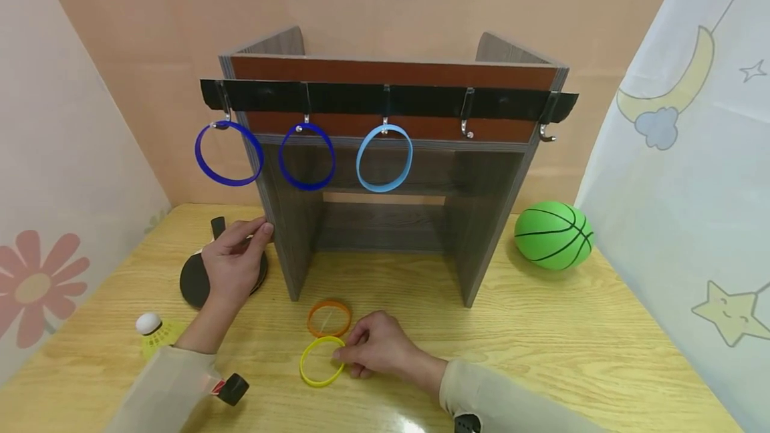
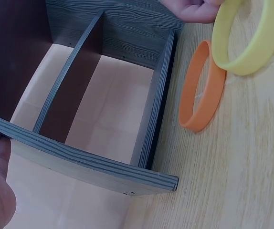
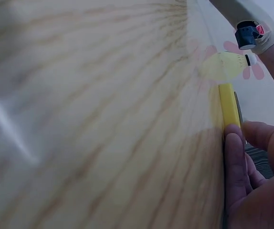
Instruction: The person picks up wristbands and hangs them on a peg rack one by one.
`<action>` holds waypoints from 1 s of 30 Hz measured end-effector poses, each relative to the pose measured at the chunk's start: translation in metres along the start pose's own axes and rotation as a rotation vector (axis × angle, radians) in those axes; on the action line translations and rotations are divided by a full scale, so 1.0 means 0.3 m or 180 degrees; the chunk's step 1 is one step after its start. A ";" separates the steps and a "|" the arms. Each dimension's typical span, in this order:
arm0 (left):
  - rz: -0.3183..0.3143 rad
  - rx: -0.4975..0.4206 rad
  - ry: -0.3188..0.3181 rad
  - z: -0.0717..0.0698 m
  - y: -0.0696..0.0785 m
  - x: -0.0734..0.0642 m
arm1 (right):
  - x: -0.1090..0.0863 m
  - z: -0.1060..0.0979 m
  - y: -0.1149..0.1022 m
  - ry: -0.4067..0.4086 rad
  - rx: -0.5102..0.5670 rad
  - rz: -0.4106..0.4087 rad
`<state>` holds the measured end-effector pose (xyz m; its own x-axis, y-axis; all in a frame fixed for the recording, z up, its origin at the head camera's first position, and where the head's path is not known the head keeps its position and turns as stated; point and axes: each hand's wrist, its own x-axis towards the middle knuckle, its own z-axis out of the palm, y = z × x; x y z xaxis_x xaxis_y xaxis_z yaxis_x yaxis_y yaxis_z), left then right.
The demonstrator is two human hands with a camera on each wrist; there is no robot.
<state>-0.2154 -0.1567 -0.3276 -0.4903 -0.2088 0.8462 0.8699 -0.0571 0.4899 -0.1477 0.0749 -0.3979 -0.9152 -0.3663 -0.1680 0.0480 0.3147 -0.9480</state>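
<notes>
My left hand [image 1: 233, 264] holds the front edge of the left side panel of a grey wood-grain shelf [image 1: 281, 226], fingertips on its outer face. Down on the table, my right hand [image 1: 385, 347] pinches the right side of a yellow wristband [image 1: 321, 383] between thumb and fingers. Just behind it lies an orange wristband [image 2: 213, 102], overlapped by the yellow one in the left wrist view. Across the shelf's front runs a black strip [image 1: 345, 99] with several hooks. Two dark blue wristbands, a left one [image 1: 231, 183] and another [image 1: 308, 187], and a light blue wristband [image 1: 385, 188] hang from the left three hooks.
Two bare hooks, one [image 1: 466, 115] and another [image 1: 546, 132], are at the strip's right. A green ball [image 1: 553, 236] sits right of the shelf. On the left lie a black paddle [image 1: 194, 282] and a yellow shuttlecock [image 1: 155, 334], close to my left forearm.
</notes>
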 end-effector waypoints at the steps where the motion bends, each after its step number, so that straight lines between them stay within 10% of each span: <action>1: 0.0004 0.0007 -0.0002 0.000 0.001 0.000 | 0.001 0.001 0.001 0.0000 -0.0013 -0.0003; 30: 0.0025 0.0120 -0.0002 0.000 0.004 -0.001 | -0.021 -0.012 0.007 -0.0106 0.0164 0.0033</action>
<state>-0.2142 -0.1565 -0.3272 -0.4835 -0.2085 0.8502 0.8711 -0.0187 0.4908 -0.1433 0.0809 -0.3981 -0.9008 -0.3924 -0.1860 0.0788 0.2734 -0.9587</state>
